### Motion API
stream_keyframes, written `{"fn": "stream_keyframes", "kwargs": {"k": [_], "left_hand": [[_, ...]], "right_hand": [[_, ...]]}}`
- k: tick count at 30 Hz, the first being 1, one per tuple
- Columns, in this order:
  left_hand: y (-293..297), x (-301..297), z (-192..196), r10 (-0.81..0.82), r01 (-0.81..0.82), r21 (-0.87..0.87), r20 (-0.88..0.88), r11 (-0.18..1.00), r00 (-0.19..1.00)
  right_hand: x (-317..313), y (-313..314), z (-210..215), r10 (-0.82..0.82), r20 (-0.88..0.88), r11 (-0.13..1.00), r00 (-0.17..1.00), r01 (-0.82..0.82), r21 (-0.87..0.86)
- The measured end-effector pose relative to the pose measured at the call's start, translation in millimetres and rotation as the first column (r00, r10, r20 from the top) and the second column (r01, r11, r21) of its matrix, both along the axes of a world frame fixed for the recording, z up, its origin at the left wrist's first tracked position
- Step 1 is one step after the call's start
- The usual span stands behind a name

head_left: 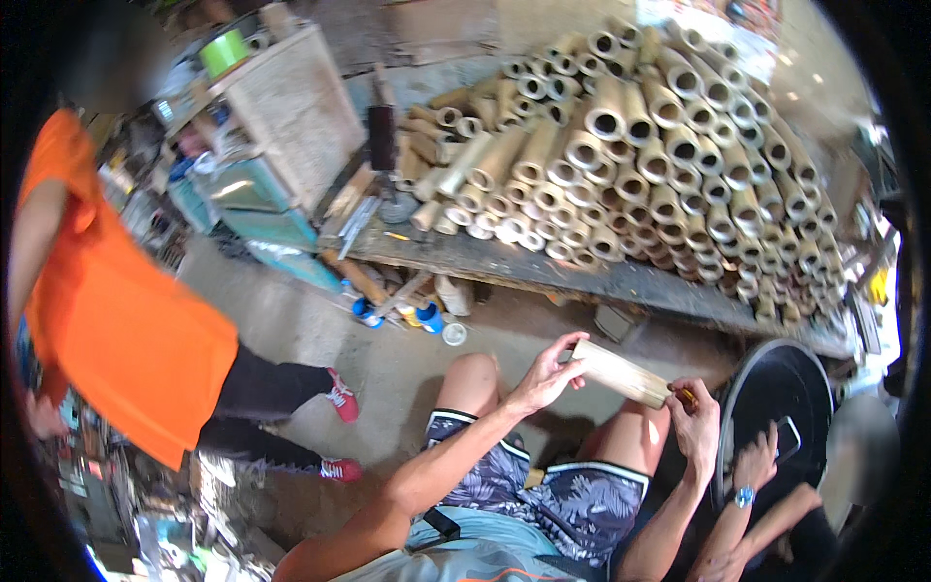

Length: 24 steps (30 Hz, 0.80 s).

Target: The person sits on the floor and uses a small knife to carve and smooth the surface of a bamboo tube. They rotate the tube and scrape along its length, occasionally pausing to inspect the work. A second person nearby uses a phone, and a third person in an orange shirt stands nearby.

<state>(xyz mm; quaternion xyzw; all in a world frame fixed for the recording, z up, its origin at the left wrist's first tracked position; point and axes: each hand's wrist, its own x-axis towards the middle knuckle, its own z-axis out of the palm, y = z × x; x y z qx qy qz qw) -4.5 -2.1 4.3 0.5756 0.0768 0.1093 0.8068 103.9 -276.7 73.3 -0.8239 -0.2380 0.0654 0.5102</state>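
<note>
While the bamboo piece (621, 372) lies level above the person's bare knees, both hands grip it, one at each end. It is a short, pale length of split or cut bamboo, tilted slightly down toward the right. The left hand (545, 376) is closed on its left end, thumb on top and fingers curled under the cut edge. The right hand (695, 423) is clenched around the right end; something small and yellow (687, 395) shows at the fist, but what it is cannot be told.

Below the piece are the person's patterned shorts (558, 490) and a light blue shirt (485, 543). Just to the right, another person's hand (756, 464), wearing a blue watch, rests on a round black drum (776, 388) beside a dark phone (787, 438).

Farther out, a long worn workbench (582, 276) crosses the upper half, heaped with a big pile of cut bamboo tubes (659, 165), hollow ends facing out. A wooden cabinet (281, 116) with a green roll of tape (223, 50) on top stands at the bench's left end. On the concrete floor to the left, a person in an orange shirt (107, 310), black trousers and red shoes stands well apart.
</note>
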Motion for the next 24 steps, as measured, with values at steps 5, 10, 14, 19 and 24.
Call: {"fn": "stream_keyframes", "kwargs": {"k": [5, 10, 14, 19, 24], "left_hand": [[62, -9, 3, 0.129, -0.144, 0.084, 0.167, 0.986, 0.978], [119, -22, -30, 0.391, -0.427, 0.249, 0.182, 0.869, 0.902], [133, -41, -77, 0.614, -0.569, 0.351, -0.021, 0.744, 0.789], [138, -29, -94, 0.589, -0.584, 0.127, 0.004, 0.802, 0.808], [126, -15, -89, 0.572, -0.568, 0.074, -0.034, 0.819, 0.82]], "right_hand": [[39, 62, 3, 0.126, 0.178, 0.992, 0.976, -0.129, 0.004], [79, 130, -50, 0.182, 0.164, 0.981, 0.969, -0.191, 0.039], [70, 173, -107, 0.2, -0.098, 0.976, 0.975, -0.189, 0.108], [43, 189, -118, 0.141, 0.199, 0.99, 0.97, -0.137, -0.035], [33, 192, -97, 0.065, 0.382, 0.996, 0.922, -0.035, -0.086]]}}
